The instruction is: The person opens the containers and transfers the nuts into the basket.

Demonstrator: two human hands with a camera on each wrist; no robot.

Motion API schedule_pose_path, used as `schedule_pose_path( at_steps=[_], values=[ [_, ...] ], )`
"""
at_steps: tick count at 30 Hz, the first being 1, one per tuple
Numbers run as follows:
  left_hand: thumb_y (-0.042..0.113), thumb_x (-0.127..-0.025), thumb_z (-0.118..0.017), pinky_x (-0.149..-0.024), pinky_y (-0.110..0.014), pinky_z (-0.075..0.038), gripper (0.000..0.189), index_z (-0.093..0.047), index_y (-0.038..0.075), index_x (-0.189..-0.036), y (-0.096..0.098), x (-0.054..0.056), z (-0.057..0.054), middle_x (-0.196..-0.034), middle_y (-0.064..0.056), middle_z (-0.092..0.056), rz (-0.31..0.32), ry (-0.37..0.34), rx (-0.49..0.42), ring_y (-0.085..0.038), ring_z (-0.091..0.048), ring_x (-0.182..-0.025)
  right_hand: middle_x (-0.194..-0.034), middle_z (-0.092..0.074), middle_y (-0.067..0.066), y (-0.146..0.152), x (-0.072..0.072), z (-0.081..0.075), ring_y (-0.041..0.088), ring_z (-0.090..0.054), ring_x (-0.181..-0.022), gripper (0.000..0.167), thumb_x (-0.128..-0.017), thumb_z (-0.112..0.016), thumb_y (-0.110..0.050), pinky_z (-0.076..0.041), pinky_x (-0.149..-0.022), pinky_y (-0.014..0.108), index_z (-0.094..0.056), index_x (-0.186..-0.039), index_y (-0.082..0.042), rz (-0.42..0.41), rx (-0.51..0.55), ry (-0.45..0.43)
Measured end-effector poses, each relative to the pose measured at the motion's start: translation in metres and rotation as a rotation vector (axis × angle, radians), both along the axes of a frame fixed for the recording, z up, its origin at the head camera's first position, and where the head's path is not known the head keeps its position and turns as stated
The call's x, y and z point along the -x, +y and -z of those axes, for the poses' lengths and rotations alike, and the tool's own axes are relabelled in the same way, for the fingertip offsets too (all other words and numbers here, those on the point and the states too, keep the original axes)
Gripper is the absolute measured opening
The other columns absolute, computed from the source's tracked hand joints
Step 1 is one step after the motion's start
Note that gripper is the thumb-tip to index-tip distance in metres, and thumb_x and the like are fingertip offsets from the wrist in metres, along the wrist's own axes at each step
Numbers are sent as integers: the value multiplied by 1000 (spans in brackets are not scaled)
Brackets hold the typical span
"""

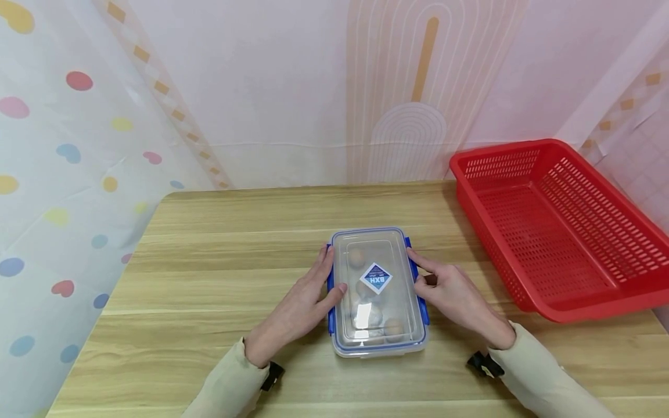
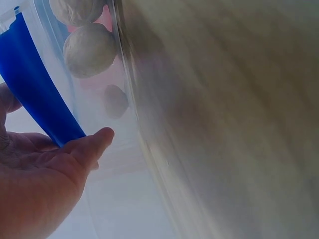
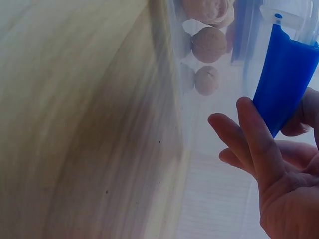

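A clear plastic food container (image 1: 384, 247) with a blue-edged lid lies on the wooden table, with several walnuts (image 3: 209, 45) inside. My left hand (image 1: 303, 302) holds its left side, thumb over the lid's edge and fingers along the blue side latch (image 2: 40, 84). On the opposite side my right hand (image 1: 455, 293) grips at the other blue latch (image 3: 286, 74), index finger stretched along it and thumb against it. Both wrist views show the latches slanting outward from the container's walls, fingers close beneath them. A blue and white label (image 1: 376, 278) sits on the lid.
A red perforated plastic basket (image 1: 554, 313) stands to the right, beyond my right hand. The wooden table (image 1: 209, 261) ends at a patterned cloth backdrop (image 1: 277, 116) behind and on the left. Black straps (image 1: 485, 364) show at my wrists.
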State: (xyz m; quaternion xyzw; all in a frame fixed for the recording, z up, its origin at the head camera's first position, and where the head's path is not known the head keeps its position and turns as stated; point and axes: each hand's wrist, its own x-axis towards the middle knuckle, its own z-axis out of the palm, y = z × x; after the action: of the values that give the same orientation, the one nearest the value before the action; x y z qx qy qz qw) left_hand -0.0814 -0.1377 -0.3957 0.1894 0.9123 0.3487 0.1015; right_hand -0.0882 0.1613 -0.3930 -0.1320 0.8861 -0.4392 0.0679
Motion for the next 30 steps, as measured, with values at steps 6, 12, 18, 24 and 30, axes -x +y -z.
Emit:
schedule_pose_path(
  at_steps=[6, 12, 18, 24, 30],
  values=[
    [38, -110, -51, -124, -49, -20, 77, -6, 7, -165, 2, 1, 1, -172, -19, -1, -1, -8, -13, -33, -14, -156, -62, -53, -2, -4, 0, -1, 12, -50, -53, 61, -87, -65, 3, -36, -44, 20, -55, -147, 1, 46, 26, 4],
    [34, -109, -54, -124, -50, -21, 78, -7, 5, -164, 4, 0, 2, -171, -22, -2, -11, 6, -24, -36, -15, -156, -71, -62, 1, -6, 0, -3, 14, -52, -54, 63, -86, -65, 3, -36, -43, 20, -54, -148, 1, 68, 45, -17],
    [30, -108, -57, -123, -50, -22, 78, -10, 2, -163, 5, 1, 2, -170, -25, -4, -11, 26, -34, -38, -18, -154, -63, -57, 0, -7, 0, -2, 15, -51, -52, 63, -86, -65, 2, -35, -43, 20, -54, -148, 0, 84, 32, -33],
    [29, -107, -58, -124, -50, -20, 78, -10, 1, -163, 4, 1, 2, -170, -24, -4, -12, 21, -42, -36, -16, -155, -80, -70, 11, -5, 0, 2, 14, -52, -51, 62, -86, -64, 4, -35, -42, 21, -55, -147, 0, 95, 67, -12],
    [26, -107, -58, -124, -48, -19, 78, -11, 0, -163, 0, 2, 1, -170, -24, -5, -5, 23, -63, -35, -16, -155, -137, -63, 26, 0, -2, 7, 12, -59, -55, 61, -88, -60, 11, -37, -43, 20, -53, -148, 2, 52, 142, 15]
  ],
)
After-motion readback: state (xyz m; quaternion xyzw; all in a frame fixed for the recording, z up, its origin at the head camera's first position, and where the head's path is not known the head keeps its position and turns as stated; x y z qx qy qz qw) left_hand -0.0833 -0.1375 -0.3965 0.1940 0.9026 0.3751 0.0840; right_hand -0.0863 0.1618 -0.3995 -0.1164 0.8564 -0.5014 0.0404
